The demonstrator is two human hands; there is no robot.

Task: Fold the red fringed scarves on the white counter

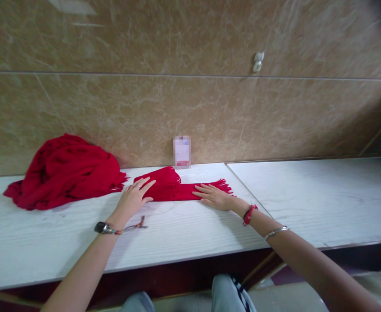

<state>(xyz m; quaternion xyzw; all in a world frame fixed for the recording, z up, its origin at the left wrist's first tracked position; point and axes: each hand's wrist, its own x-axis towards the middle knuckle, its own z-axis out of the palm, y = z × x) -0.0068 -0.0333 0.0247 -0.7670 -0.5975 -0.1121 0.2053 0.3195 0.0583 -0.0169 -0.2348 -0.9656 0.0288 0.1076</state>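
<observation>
A red fringed scarf lies on the white tabletop, a long flat strip with a folded part at its left end. My left hand rests on the left edge of the folded part, fingers spread. Flat on the strip near its right fringe lies my right hand, its fingers stretched out to the left. Neither hand grips the cloth. Left of my left hand is a loose heap of red fabric, also fringed on its right side.
A blurred upright card or phone leans against the brown marbled wall behind the scarf. A small white figure is fixed higher on the wall. The white table has a seam right of my right hand, and its front edge runs above my knees.
</observation>
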